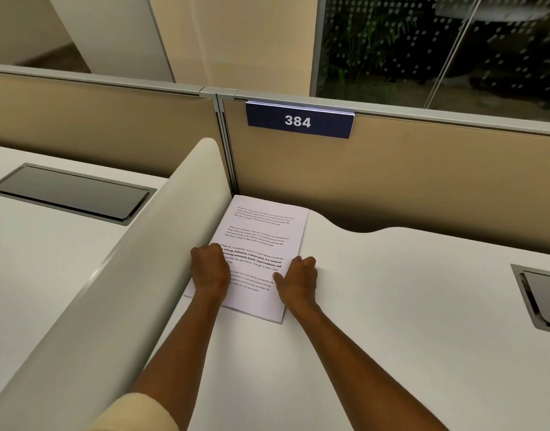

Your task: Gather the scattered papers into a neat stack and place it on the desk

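Paper stack (pixel 263 234) is lying on the table (pixel 392 321).
Left hand (pixel 210 269) and right hand (pixel 298 279) are clenching fingers on its side edges.

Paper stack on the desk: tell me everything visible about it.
The white paper stack is several sheets with edges nearly squared. Its top page carries several blocks of black print, some bold. It lies flat and angled on the white desk, its far corner tucked where the curved white divider meets the beige partition. The left grip, a bare hand, curls over its left edge. The right grip curls at its right edge, thumb on the page.
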